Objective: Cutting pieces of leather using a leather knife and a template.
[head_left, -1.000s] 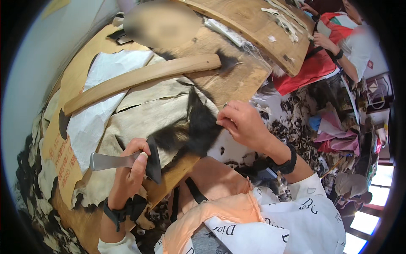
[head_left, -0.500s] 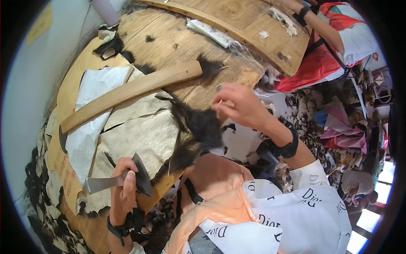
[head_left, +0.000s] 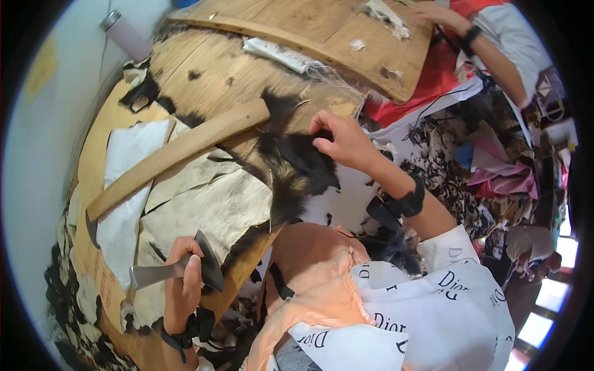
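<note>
My left hand point(head_left: 184, 278) is wrapped round a metal hand scraper point(head_left: 211, 263) with a broad curved blade, held over the near edge of the table. Under it lies a hide point(head_left: 213, 207), pale skin side up, with long black fur point(head_left: 297, 164) along its right side. Thumb and bent fingers of my right hand point(head_left: 342, 139) are at the top of that black fur and seem to pinch it; the exact grip is partly lost against the dark hair. A curved wooden bar point(head_left: 185, 151) lies across the hide and a folded white sheet point(head_left: 133, 173).
Yellow board or paper point(head_left: 90, 151) lies under the hide on the wooden table point(head_left: 204, 52). A raised wooden board point(head_left: 334, 34) stands beyond, with another person's arm point(head_left: 489, 52) over it. A tumbler point(head_left: 127, 37) is at the far left. Fur scraps point(head_left: 436, 154) litter the floor.
My right hand has shifted up and rightward relative to the table, and the hide with its black fur has moved right too. My left hand still holds the scraper. The whole view has shifted slightly.
</note>
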The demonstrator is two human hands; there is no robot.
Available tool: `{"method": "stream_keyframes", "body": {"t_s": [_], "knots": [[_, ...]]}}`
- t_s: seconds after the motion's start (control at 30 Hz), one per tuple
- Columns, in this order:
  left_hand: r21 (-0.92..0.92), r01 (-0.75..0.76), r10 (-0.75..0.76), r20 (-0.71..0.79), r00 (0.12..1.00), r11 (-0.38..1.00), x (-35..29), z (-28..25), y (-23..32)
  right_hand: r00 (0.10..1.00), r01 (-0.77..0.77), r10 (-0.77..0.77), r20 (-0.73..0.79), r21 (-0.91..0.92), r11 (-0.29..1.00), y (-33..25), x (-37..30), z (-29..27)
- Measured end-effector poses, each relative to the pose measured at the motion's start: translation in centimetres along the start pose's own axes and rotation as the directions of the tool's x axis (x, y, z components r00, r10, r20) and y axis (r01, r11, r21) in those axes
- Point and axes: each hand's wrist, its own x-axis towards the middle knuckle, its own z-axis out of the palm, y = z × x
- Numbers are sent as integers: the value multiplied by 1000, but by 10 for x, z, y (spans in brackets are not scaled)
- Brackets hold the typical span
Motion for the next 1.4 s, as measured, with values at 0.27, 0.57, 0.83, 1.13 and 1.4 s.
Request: {"method": "stream_keyframes", "body": {"t_s": [0.27,0.57,0.83,1.13,1.4], "knots": [[-35,-2,5,85,996,999,-3,-3,0,930,-3,110,-352,291,957,2,12,-14],[286,-242,203,161,966,927,34,31,24,842,528,-540,13,189,828,-104,-28,31],[299,-328,329,51,943,896,85,65,48,854,514,-510,-102,310,800,-87,23,20],[360,-240,239,49,970,901,146,97,36,970,206,-118,-214,457,865,-40,58,-69],[58,-632,599,264,756,773,161,150,50,990,89,-69,-119,170,981,-19,65,-92]]}}
